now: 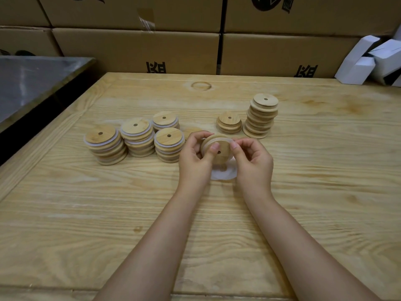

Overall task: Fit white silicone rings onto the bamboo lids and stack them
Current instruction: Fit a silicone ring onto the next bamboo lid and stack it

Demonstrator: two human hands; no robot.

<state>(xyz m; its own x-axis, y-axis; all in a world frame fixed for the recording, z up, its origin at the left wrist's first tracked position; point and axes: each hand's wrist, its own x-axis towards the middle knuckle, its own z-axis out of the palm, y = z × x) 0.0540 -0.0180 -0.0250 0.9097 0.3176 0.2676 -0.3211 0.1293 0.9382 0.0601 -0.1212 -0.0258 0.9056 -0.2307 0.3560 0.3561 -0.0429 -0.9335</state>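
Note:
Both my hands hold one round bamboo lid [219, 149] with a centre hole, tilted toward me above the table. My left hand [195, 157] grips its left side, thumb pressed on the face. My right hand [251, 159] pinches its right edge, where a white silicone ring [208, 141] sits on the rim. Loose white rings [224, 173] lie on the table under the lid. To the left stand several stacks of ringed lids [138, 135]. At the right stand a tall stack [261, 116] and a short stack [229, 122] of bare lids.
The wooden table [195, 224] has a raised border. A single lid [192, 130] lies flat behind my left hand. Cardboard boxes [134, 51] line the back, white cartons [368, 59] sit at the back right, and a dark metal surface [32, 83] lies at the left.

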